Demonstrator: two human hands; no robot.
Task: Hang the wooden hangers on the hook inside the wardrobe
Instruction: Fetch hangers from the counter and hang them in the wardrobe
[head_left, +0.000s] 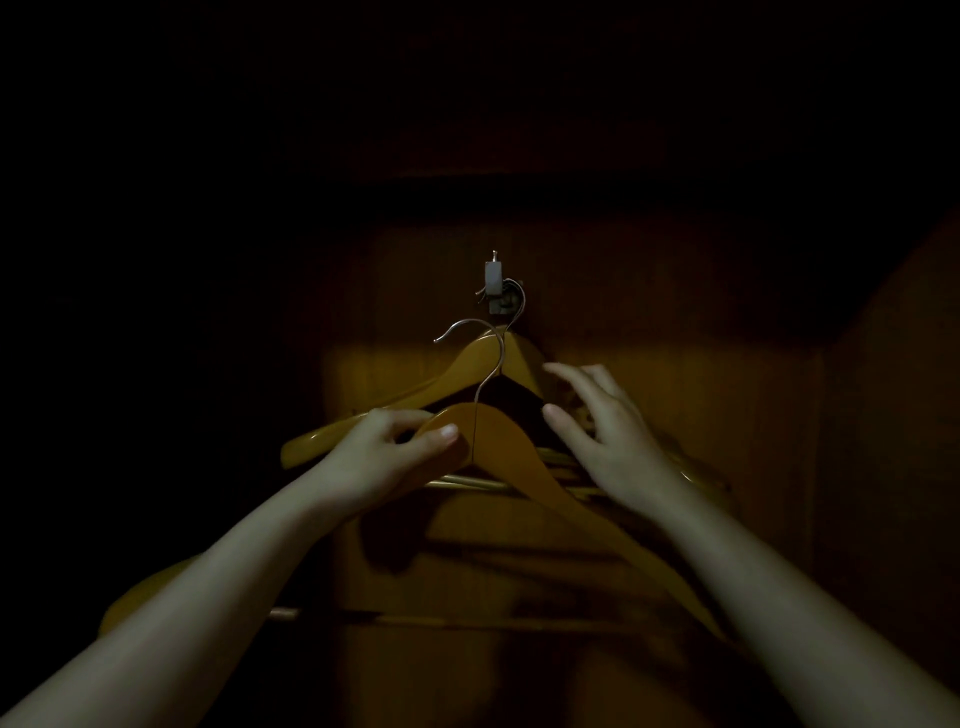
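A small metal hook (495, 283) is fixed to the wooden back wall of the dark wardrobe. One wooden hanger (457, 371) hangs from it by its wire hook. My left hand (395, 454) grips a second wooden hanger (514, 457) at its top left shoulder. This hanger's wire hook (470, 332) is free in the air below and left of the wall hook. My right hand (597, 421) hovers with fingers spread just right of both hangers, holding nothing.
The wardrobe back panel (675, 415) is lit only in the middle; its sides are in deep shadow. A side wall (893, 389) closes in on the right. The held hanger's lower bar (415, 618) runs across below my arms.
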